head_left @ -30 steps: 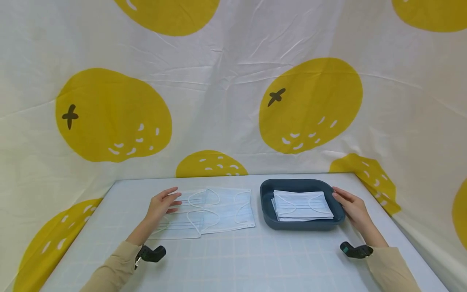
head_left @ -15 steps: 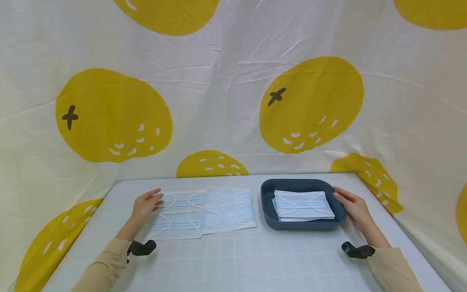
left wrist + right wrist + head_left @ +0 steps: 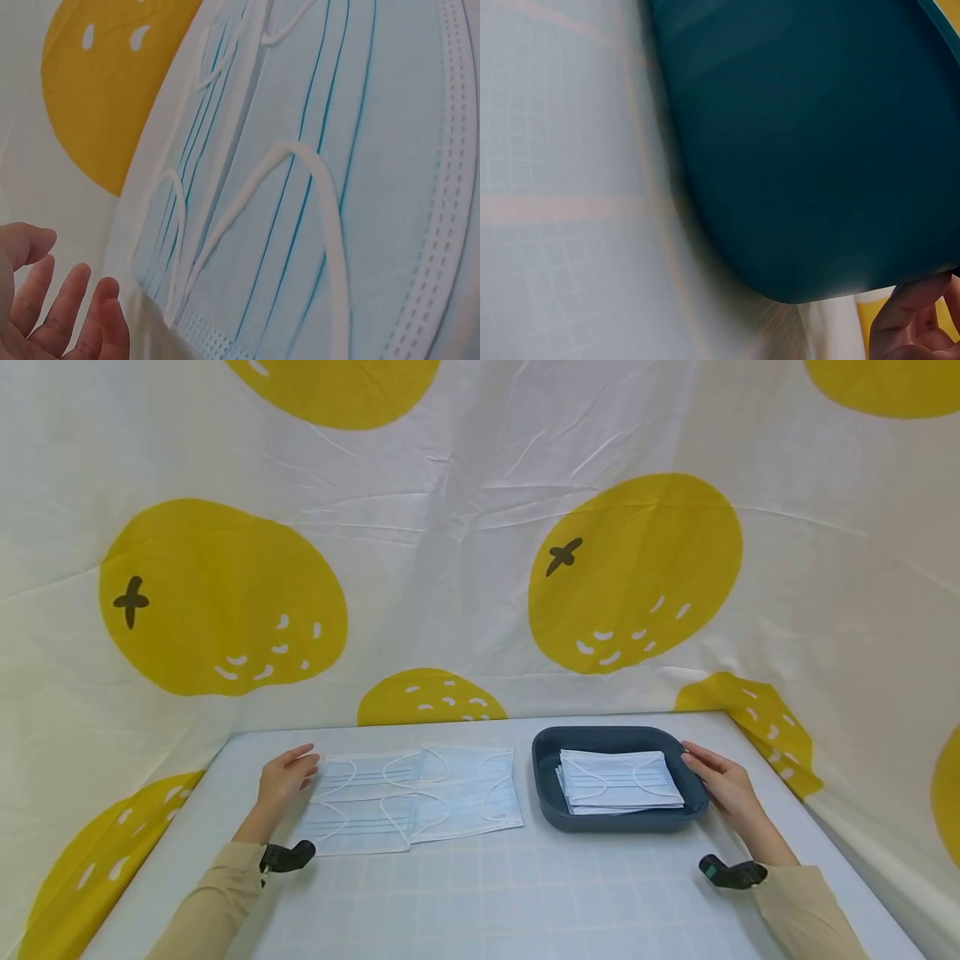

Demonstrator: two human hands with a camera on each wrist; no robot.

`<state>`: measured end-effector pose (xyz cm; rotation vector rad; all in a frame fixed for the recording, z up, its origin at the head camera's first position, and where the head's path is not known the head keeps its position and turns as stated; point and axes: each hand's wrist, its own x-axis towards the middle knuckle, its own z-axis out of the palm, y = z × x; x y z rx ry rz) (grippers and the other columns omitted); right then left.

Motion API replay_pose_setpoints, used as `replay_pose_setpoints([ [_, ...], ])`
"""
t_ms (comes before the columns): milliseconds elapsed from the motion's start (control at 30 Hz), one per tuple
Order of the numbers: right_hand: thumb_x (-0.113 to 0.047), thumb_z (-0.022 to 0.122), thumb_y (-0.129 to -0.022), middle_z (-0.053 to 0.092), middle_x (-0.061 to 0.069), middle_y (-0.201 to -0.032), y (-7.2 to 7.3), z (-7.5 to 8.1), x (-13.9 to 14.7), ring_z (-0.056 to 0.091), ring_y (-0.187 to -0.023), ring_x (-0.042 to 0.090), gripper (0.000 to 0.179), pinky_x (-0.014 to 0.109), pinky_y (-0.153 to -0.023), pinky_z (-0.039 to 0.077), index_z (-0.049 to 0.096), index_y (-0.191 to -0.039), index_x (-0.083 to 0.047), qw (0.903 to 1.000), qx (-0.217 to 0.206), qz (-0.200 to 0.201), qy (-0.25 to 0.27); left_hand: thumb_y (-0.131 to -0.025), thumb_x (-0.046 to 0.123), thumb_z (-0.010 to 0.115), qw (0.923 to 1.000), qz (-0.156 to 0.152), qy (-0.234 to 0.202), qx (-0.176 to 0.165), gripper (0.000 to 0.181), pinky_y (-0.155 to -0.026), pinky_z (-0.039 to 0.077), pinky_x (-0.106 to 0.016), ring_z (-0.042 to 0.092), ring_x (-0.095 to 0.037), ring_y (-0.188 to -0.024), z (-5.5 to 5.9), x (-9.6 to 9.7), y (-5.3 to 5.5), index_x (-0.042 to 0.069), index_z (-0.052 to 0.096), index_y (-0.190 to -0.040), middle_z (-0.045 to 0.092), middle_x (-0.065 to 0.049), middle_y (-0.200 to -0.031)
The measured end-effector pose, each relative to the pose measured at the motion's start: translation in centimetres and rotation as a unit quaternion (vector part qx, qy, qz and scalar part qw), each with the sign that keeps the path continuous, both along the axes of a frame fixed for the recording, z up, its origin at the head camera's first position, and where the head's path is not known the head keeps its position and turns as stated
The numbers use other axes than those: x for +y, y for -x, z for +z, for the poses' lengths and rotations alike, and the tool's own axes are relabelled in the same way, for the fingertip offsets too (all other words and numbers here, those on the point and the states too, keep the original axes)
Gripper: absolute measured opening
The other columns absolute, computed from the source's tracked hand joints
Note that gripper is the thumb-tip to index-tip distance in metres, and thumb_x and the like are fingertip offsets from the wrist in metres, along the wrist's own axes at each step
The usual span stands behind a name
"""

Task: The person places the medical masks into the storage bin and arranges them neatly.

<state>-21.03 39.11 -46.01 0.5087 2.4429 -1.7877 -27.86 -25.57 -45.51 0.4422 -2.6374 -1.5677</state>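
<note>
Several pale blue face masks (image 3: 468, 797) with white ear loops lie flat and overlapping on the table, left of the middle. Just off their left edge hovers my left hand (image 3: 281, 781), fingers loosely bent and nothing in them. The left wrist view shows its fingertips (image 3: 105, 292) apart from a pleated mask (image 3: 292, 195). To the right stands a dark blue plastic tray (image 3: 622, 824) holding a stack of folded-flat masks (image 3: 622, 781). My right hand (image 3: 727, 789) holds the tray's right end, thumb and fingers at the rim; part of this hand is out of frame in the right wrist view.
The table (image 3: 480, 902) has a pale checked cover. A white cloth backdrop (image 3: 450, 568) with yellow fruit prints hangs right behind its back edge and along both sides. Each wrist carries a black camera mount (image 3: 288, 857).
My left hand has moved left, from over the masks to beside their left edge, uncovering their ear loops. My right hand stays at the tray.
</note>
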Motion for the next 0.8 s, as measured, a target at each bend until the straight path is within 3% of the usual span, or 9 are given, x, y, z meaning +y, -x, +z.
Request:
replay_pose_setpoints([
  [367, -0.052, 0.048, -0.095, 0.019, 0.016, -0.159, 0.0, -0.1, 0.1, 0.020, -0.146, 0.034, 0.073, 0.042, -0.113, 0.026, 0.025, -0.152, -0.010, 1.0000, -0.001, 0.002, 0.006, -0.093, 0.022, 0.058, 0.9994, -0.011, 0.017, -0.027, 0.052, -0.065, 0.048, -0.011, 0.058, 0.001, -0.079, -1.4, -1.1, 0.7, -0.003, 0.047, -0.137, 0.056, -0.027, -0.130],
  [467, -0.052, 0.048, -0.095, 0.018, 0.016, -0.159, -0.1, -0.1, 0.1, 0.020, -0.146, 0.034, 0.074, 0.041, -0.113, 0.026, 0.026, -0.152, -0.011, 0.9999, -0.003, 0.001, 0.015, -0.092, 0.018, 0.060, 0.9993, -0.019, 0.020, -0.023, 0.051, -0.072, 0.053, -0.017, 0.064, -0.012, -0.091, -1.6, -1.0, 0.7, -0.005, 0.048, -0.136, 0.055, -0.028, -0.132],
  [567, -0.052, 0.049, -0.095, 0.018, 0.015, -0.160, 0.0, -0.1, 0.1, 0.020, -0.146, 0.033, 0.074, 0.041, -0.113, 0.026, 0.026, -0.152, -0.011, 0.9998, -0.004, -0.001, 0.021, -0.091, 0.014, 0.062, 0.9993, -0.016, 0.025, -0.021, 0.050, -0.085, 0.055, -0.029, 0.062, -0.030, -0.109, -1.7, -0.9, 0.6, -0.004, 0.049, -0.136, 0.054, -0.028, -0.132],
  [667, -0.051, 0.048, -0.095, 0.018, 0.016, -0.160, 0.0, -0.1, 0.0, 0.020, -0.146, 0.033, 0.073, 0.041, -0.114, 0.025, 0.025, -0.152, -0.011, 0.9997, -0.004, -0.003, 0.023, -0.088, 0.011, 0.065, 0.9994, -0.013, 0.027, -0.018, 0.052, -0.098, 0.049, -0.043, 0.055, -0.039, -0.120, -1.9, -0.8, 0.6, -0.004, 0.049, -0.136, 0.053, -0.029, -0.133],
  [800, -0.050, 0.048, -0.096, 0.018, 0.015, -0.160, 0.1, -0.1, 0.0, 0.019, -0.146, 0.033, 0.072, 0.040, -0.113, 0.026, 0.025, -0.152, -0.010, 0.9996, -0.003, -0.008, 0.026, -0.085, 0.011, 0.066, 0.9996, 0.005, 0.018, -0.022, 0.055, -0.106, 0.040, -0.051, 0.050, -0.042, -0.125, -2.1, -0.5, 0.6, -0.002, 0.049, -0.136, 0.051, -0.028, -0.135],
])
